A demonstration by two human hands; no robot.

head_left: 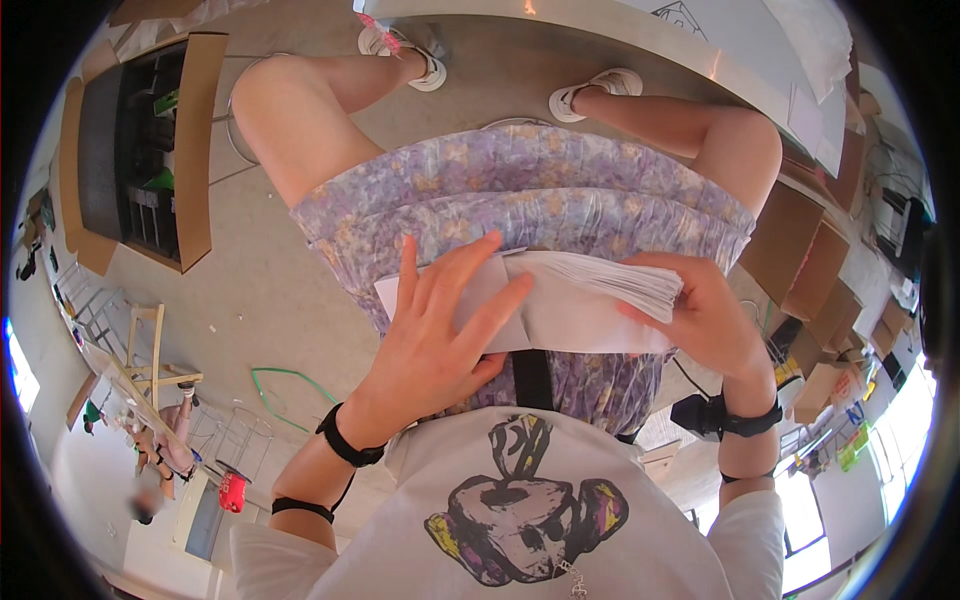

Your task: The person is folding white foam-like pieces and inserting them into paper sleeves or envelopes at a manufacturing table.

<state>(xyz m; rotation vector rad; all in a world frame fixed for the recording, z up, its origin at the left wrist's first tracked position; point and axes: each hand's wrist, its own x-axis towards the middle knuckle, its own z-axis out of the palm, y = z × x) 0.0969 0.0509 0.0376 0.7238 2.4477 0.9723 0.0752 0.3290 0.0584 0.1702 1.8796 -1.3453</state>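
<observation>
On my lap, over a purple floral skirt (pixel 470 165), lies a thick stack of white paper sheets (pixel 580 305). Its many thin edges fan out along the far side toward the right. My right hand (pixel 705 305) grips the right end, with the thumb on the near face and fingers behind the far edge. My left hand (pixel 450 310) rests across the left part of the stack, fingers spread over the top sheets. The thumb points toward the near edge. What lies under the left palm is hidden.
A metal-edged table (pixel 600 35) curves across the far side. An open cardboard box (pixel 195 150) with dark contents stands at left. More cardboard boxes (pixel 790 245) are at right. A wooden stool (pixel 150 350) and another person (pixel 175 440) are far left.
</observation>
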